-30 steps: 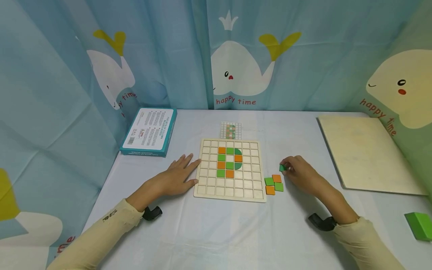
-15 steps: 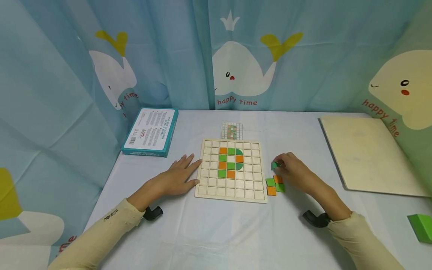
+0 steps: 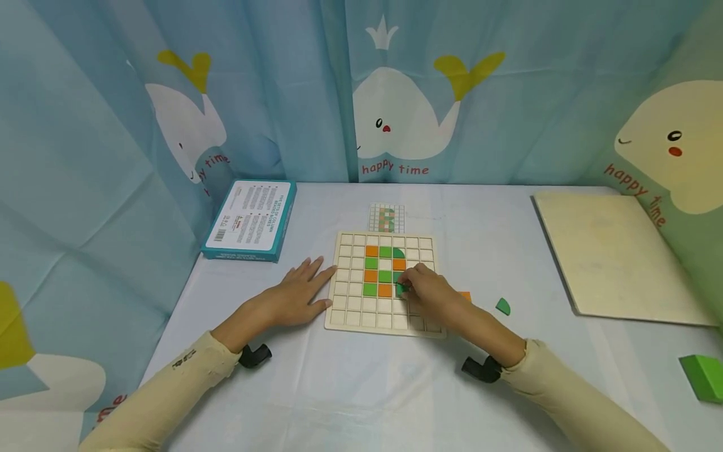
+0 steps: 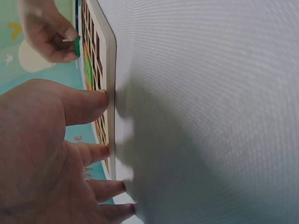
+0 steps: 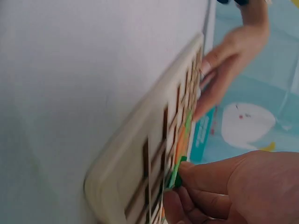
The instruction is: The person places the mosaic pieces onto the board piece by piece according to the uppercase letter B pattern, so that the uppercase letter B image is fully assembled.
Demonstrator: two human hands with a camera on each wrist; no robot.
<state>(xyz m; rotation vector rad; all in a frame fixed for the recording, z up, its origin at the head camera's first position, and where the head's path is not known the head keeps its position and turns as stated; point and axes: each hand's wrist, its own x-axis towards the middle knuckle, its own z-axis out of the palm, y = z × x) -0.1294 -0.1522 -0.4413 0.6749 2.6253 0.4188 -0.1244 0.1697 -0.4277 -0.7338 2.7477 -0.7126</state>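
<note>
A square wooden grid board (image 3: 344, 320) lies on the table with orange and green tiles set in its middle cells. My right hand (image 3: 432, 294) is over the board and pinches a small green tile (image 5: 175, 173) between thumb and fingers, just below the dark green rounded tile. Its full outline is hidden by the fingers. Spread along the board's left edge, my left hand (image 3: 296, 295) rests with straight fingers; the left wrist view shows its thumb (image 4: 86, 106) touching the rim.
Behind the board lies a pattern card (image 3: 386, 218). A dark green quarter-circle tile (image 3: 503, 306) lies to the right, near an orange tile (image 3: 465, 296) partly hidden by my right arm. A teal box (image 3: 248, 220), a large pale board (image 3: 615, 257) and a green block (image 3: 702, 378) stand farther out.
My right hand has moved left from beside the loose tiles to over the board, carrying the green tile. A quarter-circle tile now shows on the table. The left hand has stayed put.
</note>
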